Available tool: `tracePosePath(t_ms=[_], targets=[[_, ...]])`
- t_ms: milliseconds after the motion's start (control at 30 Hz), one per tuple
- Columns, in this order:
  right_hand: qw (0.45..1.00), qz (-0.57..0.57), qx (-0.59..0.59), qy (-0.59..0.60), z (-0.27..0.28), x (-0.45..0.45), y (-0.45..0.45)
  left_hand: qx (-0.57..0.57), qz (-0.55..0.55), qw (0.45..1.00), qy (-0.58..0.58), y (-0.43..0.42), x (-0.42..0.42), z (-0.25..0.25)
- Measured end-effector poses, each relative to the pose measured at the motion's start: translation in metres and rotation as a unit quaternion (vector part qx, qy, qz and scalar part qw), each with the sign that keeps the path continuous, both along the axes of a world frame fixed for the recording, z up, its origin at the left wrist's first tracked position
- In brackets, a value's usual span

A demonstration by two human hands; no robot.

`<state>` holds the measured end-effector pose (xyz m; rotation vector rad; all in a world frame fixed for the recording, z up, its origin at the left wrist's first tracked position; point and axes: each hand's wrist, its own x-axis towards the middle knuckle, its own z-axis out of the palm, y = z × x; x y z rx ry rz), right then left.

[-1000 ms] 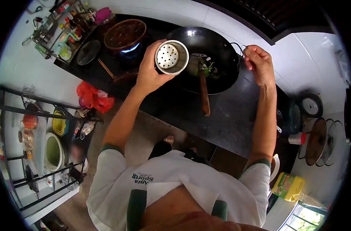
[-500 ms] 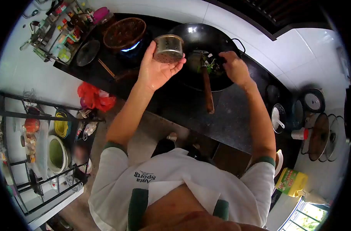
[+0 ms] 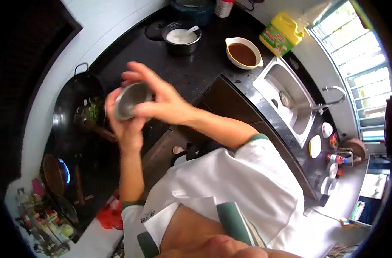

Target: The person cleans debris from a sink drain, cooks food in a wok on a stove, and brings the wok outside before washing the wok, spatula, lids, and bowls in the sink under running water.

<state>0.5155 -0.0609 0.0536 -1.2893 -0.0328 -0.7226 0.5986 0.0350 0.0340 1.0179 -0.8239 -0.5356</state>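
"Any writing on show?"

"Dark letters (image 3: 147, 216) on my white, green-trimmed shirt (image 3: 221, 180) seem to read 'Sports'. The green-and-red label (image 3: 274, 39) on the yellow plastic jug (image 3: 288, 26), well apart from my right hand (image 3: 163, 101), is too small to make out."

"And your grip?"

"Both hands are curled around a round silver metal cup (image 3: 131, 98), my left hand (image 3: 126, 129) beneath, my right thumb at its rim."

"Where's it held?"

"Between my hands, tilted, with the black metal wok (image 3: 64, 107) left of them."
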Motion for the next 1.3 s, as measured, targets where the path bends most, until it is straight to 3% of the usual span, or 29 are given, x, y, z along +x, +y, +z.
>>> tracePosePath(t_ms=[67,133,167,200,333,500,533,600,633,700,767,833,933,967,1067,1100,1200,1233,1267,1300], targets=[[0.999,0.0,-0.038,0.009,-0.021,-0.054,-0.044,-0.053,-0.173,0.97,0.163,-0.043,-0.029,-0.011],[0.997,-0.071,0.036,0.015,-0.034,-0.114,-0.066,-0.006,-0.334,0.857,0.393,-0.077,-0.068,-0.018],[0.991,-0.081,0.101,0.005,-0.04,-0.151,-0.079,0.008,-0.375,0.814,0.443,-0.098,-0.092,-0.023],[0.982,-0.095,0.165,-0.007,-0.046,-0.188,-0.093,0.03,-0.436,0.795,0.421,-0.119,-0.117,-0.028],[0.939,-0.31,0.117,0.097,-0.078,-0.328,-0.141,0.103,-0.514,0.706,0.476,-0.191,-0.228,-0.046],[0.78,-0.491,0.181,0.344,-0.169,-0.524,-0.201,0.194,-0.548,0.624,0.522,-0.266,-0.358,-0.1],[0.745,-0.492,0.172,0.416,-0.18,-0.553,-0.203,0.22,-0.544,0.614,0.527,-0.275,-0.376,-0.108],[0.684,-0.431,-0.033,0.588,-0.224,-0.607,-0.21,0.271,-0.53,0.628,0.501,-0.294,-0.406,-0.13],[0.702,-0.39,-0.04,0.595,-0.24,-0.624,-0.213,0.289,-0.53,0.635,0.482,-0.301,-0.418,-0.141],[0.655,-0.332,-0.094,0.672,-0.268,-0.651,-0.227,0.327,-0.511,0.65,0.458,-0.316,-0.435,-0.168],[0.638,-0.334,-0.105,0.685,-0.302,-0.668,-0.254,0.34,-0.496,0.658,0.453,-0.324,-0.442,-0.2],[0.61,-0.389,-0.127,0.679,-0.329,-0.675,-0.29,0.364,-0.506,0.606,0.495,-0.339,-0.454,-0.216],[0.594,-0.424,-0.152,0.666,-0.354,-0.665,-0.329,0.392,-0.438,0.652,0.479,-0.357,-0.478,-0.219],[0.578,-0.442,-0.164,0.666,-0.357,-0.657,-0.343,0.376,-0.453,0.638,0.496,-0.363,-0.478,-0.229],[0.587,-0.404,-0.209,0.67,-0.369,-0.643,-0.363,0.386,-0.459,0.61,0.517,-0.381,-0.488,-0.237],[0.558,-0.366,-0.224,0.71,-0.375,-0.641,-0.368,0.37,-0.471,0.604,0.526,-0.385,-0.49,-0.244],[0.572,-0.306,-0.179,0.739,-0.424,-0.647,-0.378,0.358,-0.476,0.583,0.552,-0.398,-0.494,-0.254],[0.602,-0.349,-0.066,0.715,-0.426,-0.645,-0.376,0.357,-0.472,0.586,0.554,-0.403,-0.494,-0.256],[0.604,-0.345,-0.062,0.716,-0.429,-0.644,-0.375,0.384,-0.442,0.592,0.554,-0.407,-0.493,-0.258],[0.692,-0.415,-0.008,0.591,-0.429,-0.645,-0.369,0.416,-0.411,0.594,0.553,-0.41,-0.493,-0.259]])
